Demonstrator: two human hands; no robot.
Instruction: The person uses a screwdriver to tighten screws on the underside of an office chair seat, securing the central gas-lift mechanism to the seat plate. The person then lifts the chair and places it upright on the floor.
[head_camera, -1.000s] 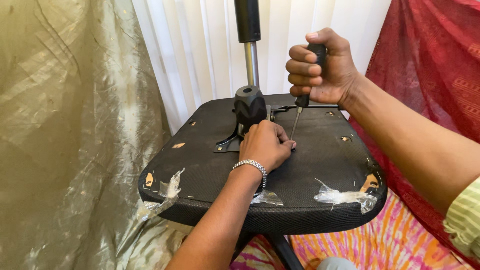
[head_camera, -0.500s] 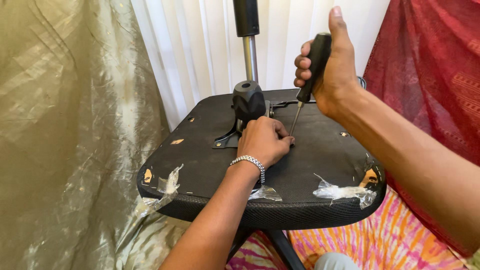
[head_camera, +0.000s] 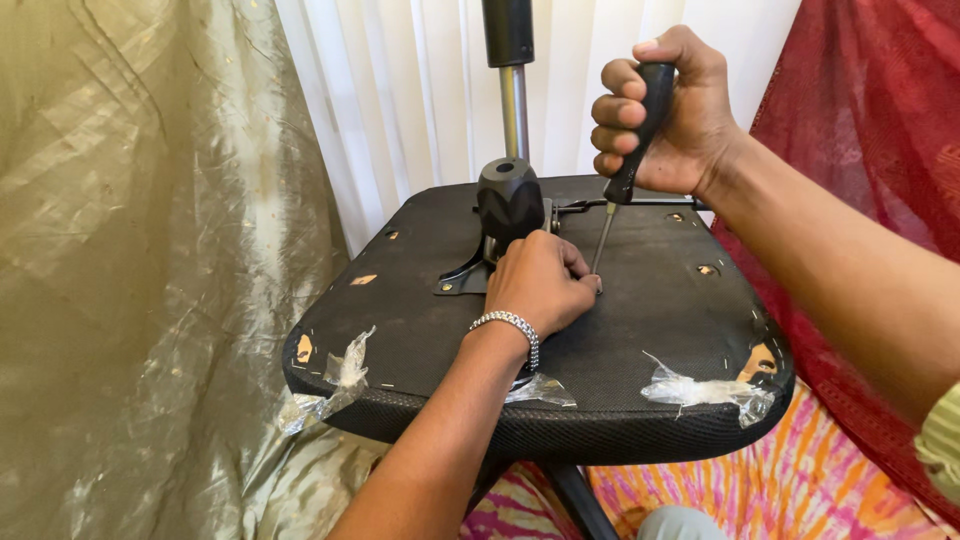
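Right hand (head_camera: 672, 115) fists your screwdriver (head_camera: 628, 165) above the seat base (head_camera: 420, 330); left hand (head_camera: 540, 285) pinches the tip; screw unseated.

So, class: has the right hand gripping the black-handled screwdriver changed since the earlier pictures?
Yes. The right hand has closed back around the black-handled screwdriver, which stands steeper against the upright metal chair post; its tip stays by the left hand.

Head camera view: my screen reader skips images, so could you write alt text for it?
A right hand grips a black-handled screwdriver upright, tip down on the underside of an overturned black office chair seat. The left hand, with a silver bracelet on its wrist, rests by the tip. Curtains hang behind.
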